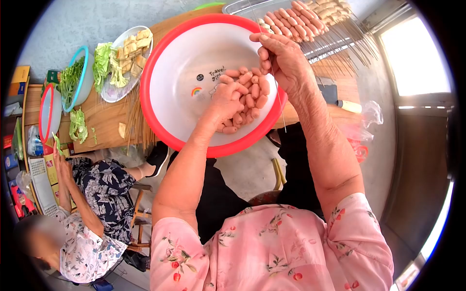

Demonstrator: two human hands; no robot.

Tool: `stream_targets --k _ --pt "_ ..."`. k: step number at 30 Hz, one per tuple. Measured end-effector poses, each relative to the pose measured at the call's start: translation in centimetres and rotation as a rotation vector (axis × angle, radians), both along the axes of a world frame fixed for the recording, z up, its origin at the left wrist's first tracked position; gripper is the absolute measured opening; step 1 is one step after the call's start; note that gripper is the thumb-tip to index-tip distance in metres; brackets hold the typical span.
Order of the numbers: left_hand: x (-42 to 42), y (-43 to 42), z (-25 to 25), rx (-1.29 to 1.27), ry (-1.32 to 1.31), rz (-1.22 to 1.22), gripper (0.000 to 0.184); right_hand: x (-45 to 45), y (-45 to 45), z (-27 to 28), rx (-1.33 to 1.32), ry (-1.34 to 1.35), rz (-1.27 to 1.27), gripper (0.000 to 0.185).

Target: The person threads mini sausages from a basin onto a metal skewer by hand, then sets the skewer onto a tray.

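A white basin with a red rim holds a heap of small pink sausages on its right side. My left hand reaches into the basin, its fingers curled over sausages at the heap's left edge. Above the basin's right rim, my right hand pinches a long thin skewer, which slants from the top of the view down past the rim. Whether any sausage is on this skewer I cannot tell, as my curled fingers cover part of it.
Behind the basin, a metal tray carries rows of skewered sausages. A cleaver lies right. Left are loose skewers, a white plate of greens and yellow pieces, and a blue-rimmed basket. Another person sits lower left, holding a green leaf.
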State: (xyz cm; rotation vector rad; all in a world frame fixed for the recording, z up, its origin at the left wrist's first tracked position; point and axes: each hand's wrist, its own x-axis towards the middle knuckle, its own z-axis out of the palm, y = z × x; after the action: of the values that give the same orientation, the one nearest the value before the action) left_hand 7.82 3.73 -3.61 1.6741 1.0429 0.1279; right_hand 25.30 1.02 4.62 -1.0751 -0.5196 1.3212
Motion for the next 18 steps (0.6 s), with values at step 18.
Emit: stream_targets --k 18 --pt "-1.7 1.8 -1.9 0.078 0.149 0.048 0.019 -0.4 0.1 -0.2 0.020 0.016 0.037 0.019"
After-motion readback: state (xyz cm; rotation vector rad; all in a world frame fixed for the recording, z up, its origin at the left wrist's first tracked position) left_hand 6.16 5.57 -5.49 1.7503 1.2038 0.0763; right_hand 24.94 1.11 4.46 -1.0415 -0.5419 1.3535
